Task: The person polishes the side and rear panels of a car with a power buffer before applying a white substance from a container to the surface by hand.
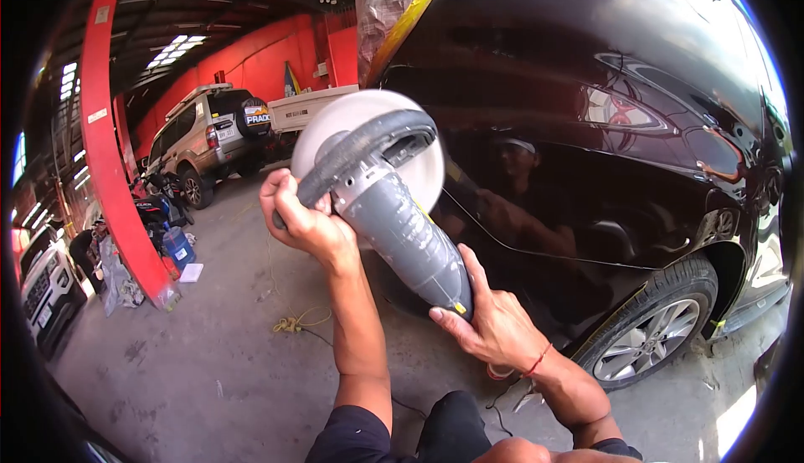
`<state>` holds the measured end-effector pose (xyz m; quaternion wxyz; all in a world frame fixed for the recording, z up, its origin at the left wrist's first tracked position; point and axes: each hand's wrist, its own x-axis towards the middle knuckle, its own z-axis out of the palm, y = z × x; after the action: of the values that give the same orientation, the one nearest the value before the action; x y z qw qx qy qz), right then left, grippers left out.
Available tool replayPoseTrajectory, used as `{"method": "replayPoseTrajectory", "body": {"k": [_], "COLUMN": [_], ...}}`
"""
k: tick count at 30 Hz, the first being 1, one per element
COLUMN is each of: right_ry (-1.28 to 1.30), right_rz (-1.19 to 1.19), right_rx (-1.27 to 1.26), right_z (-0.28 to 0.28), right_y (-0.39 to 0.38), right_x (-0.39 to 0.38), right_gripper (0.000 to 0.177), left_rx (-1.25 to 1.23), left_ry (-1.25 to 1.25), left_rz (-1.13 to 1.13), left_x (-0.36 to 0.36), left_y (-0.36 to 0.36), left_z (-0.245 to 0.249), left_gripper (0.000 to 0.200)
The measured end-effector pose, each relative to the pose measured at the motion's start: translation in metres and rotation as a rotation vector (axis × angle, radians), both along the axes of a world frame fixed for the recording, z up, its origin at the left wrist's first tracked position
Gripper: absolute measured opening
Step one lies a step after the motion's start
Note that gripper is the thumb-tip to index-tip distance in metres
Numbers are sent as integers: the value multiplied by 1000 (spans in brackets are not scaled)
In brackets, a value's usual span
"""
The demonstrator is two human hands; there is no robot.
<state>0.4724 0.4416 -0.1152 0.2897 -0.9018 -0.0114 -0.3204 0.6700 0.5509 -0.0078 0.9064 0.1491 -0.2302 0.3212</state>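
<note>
A grey car polisher (409, 233) with a round white pad (331, 120) is held up in front of me, its body tilted and smudged with pale residue. My left hand (310, 222) is closed around the left end of its black loop handle (360, 146). Lower down, my right hand (496, 322) wraps the rear of the body, thumb on one side. The pad's right edge overlaps the dark glossy car panel (536, 78) in this view. Reflections of a person and of arms show in that panel.
The dark car's wheel (649, 337) stands at lower right. Plastic sheeting (389, 2) with yellow tape covers its upper edge. A yellow cord (289, 324) lies on the concrete floor (201, 362). Left are a red post (117, 145), a blue water jug (177, 247) and a parked SUV (201, 132).
</note>
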Motion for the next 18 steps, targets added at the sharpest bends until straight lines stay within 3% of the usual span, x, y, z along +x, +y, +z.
{"method": "replayPoseTrajectory", "body": {"k": [7,18], "right_ry": [49,-48], "right_rz": [3,31], "right_rx": [-27,256], "right_z": [67,35], "right_y": [10,-3], "right_x": [-31,-71], "right_gripper": [90,92], "left_rx": [124,301], "left_ry": [-70,-218], "left_rz": [-139,-137], "left_x": [0,-71], "left_y": [-2,-57], "left_z": [67,92], "left_gripper": [11,12]}}
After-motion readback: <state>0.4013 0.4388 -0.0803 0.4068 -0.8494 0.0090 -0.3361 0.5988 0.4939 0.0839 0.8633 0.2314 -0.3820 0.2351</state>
